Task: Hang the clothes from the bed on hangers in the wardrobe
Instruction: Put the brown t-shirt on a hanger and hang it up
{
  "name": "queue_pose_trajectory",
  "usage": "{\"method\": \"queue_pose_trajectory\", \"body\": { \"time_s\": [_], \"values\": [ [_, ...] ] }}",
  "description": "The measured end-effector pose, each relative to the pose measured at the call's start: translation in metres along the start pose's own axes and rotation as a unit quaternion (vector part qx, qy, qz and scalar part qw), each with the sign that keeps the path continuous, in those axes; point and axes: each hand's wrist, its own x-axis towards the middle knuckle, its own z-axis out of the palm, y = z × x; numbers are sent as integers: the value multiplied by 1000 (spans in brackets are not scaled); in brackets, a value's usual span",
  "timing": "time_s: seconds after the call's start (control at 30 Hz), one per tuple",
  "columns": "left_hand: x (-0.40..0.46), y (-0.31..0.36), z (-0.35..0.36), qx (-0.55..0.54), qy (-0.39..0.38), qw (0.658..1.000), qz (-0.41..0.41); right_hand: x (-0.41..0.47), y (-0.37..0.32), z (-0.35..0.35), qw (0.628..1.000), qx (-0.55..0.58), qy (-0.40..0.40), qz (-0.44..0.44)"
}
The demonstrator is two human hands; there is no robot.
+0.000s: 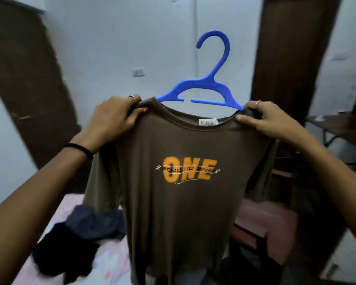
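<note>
Hanging in mid-air above the bed (109,262), a brown T-shirt (181,204) printed with an orange "ONE" has a blue hanger (206,83) rising tilted from its neck opening. Left hand (113,118) pinches the left shoulder; right hand (265,118) pinches the right shoulder, both arms raised outstretched. Dark clothes (74,237) lie on the bed, lower left.

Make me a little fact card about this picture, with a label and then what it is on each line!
shirt: brown T-shirt, orange "ONE" on the front, held up in the air
hanger: blue hanger, hook up, sticking out of the neck hole
left hand: left hand grips the shirt's shoulder
right hand: right hand grips the other shoulder
bed: bed with a pink sheet, below
still on bed: dark clothes in a heap
</note>
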Motion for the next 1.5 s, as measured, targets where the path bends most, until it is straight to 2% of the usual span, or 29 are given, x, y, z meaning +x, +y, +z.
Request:
{"method": "queue_pose_trajectory", "body": {
  "time_s": [0.17,0.33,0.6,0.73,0.87,1.03,1.13,1.3,1.4,1.5],
  "values": [
    [74,78,43,-61,69,994,65,-55,75,-91,996,-46,51,63],
    [127,158,77,-170,65,977,114,-111,111,-153,972,-109,164,131],
    [195,288,139,-296,58,927,224,-198,135,-235,904,-225,277,234],
    [220,349,156,-365,67,896,243,-225,141,-270,866,-292,318,251],
    [248,402,166,-455,27,833,314,-249,146,-307,823,-347,357,274],
    [288,444,174,-501,-33,763,408,-264,155,-350,771,-417,390,282],
    [315,478,188,-546,-67,724,415,-277,160,-371,757,-430,404,281],
    [337,563,202,-660,-104,617,416,-315,171,-424,730,-451,392,330],
    [340,620,195,-701,-123,581,395,-341,180,-460,710,-480,376,352],
    [344,679,183,-711,-173,559,390,-367,194,-500,687,-513,364,364]
  ]
}}
